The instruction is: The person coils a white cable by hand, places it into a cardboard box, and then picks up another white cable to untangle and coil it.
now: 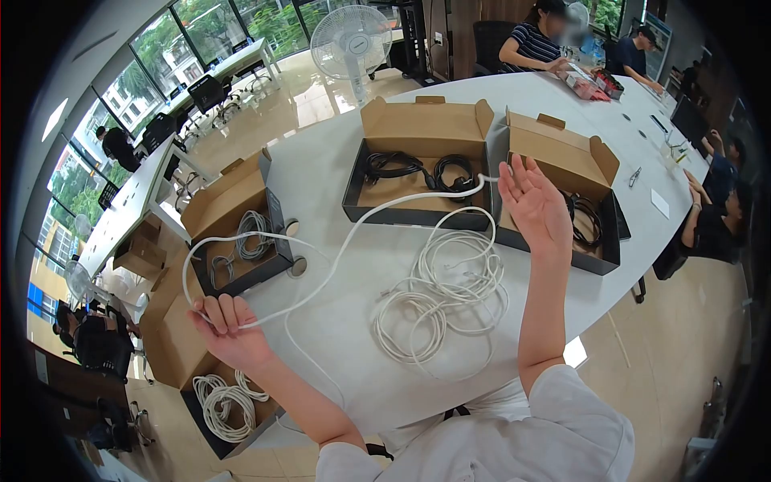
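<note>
My left hand [226, 321] is closed around a loop of white cable [321, 277], held above the table's near left edge. The cable runs up and to the right to my right hand [534, 207], which is raised with fingers spread and the cable passing over its thumb side. Below the stretched cable lies a loose pile of white cable coils [446, 297] on the white table [337, 177]. Behind my right hand sits an open cardboard box [562, 153] with black cables inside.
Another open box [422, 132] holding black cables [418, 170] stands mid-table. A box with white cable [241, 217] sits at the left edge, and another with white coils [225, 402] lower down. A fan [350, 42] stands behind. Several people sit at the far end and right side.
</note>
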`<state>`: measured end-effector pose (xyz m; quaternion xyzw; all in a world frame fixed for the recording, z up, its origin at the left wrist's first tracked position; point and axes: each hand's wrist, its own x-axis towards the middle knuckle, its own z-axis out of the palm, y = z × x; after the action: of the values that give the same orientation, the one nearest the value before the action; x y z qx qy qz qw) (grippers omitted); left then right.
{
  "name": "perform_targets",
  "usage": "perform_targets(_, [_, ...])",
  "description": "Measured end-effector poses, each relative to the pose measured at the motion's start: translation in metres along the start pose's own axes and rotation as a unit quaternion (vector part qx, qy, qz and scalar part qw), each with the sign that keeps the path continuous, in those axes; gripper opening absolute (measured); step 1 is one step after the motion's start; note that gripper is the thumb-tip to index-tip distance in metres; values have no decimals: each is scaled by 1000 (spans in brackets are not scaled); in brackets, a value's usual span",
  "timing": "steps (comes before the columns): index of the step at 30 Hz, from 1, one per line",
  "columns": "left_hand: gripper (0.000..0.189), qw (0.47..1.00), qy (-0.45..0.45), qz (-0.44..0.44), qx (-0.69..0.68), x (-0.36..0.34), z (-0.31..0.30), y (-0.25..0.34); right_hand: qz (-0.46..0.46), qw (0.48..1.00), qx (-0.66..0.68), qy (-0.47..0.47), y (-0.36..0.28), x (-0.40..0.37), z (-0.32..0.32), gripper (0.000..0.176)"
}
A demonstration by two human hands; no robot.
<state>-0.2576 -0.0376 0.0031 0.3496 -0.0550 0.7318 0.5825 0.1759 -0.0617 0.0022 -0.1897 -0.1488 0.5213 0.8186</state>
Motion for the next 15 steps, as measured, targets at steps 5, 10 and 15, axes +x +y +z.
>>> perform_targets(5, [25,969,131,-81,191,-2,14,-12,-109,990,-91,-19,5,-9,13,25])
perform_targets(10, [41,836,88,-157,519,-3,-1,-19,-123,987,-92,-56,7,-10,7,20])
perform_targets(15, [71,570,-13,-25,821,-11,-5,-50,-58,990,-37,-121,11,-11,7,14])
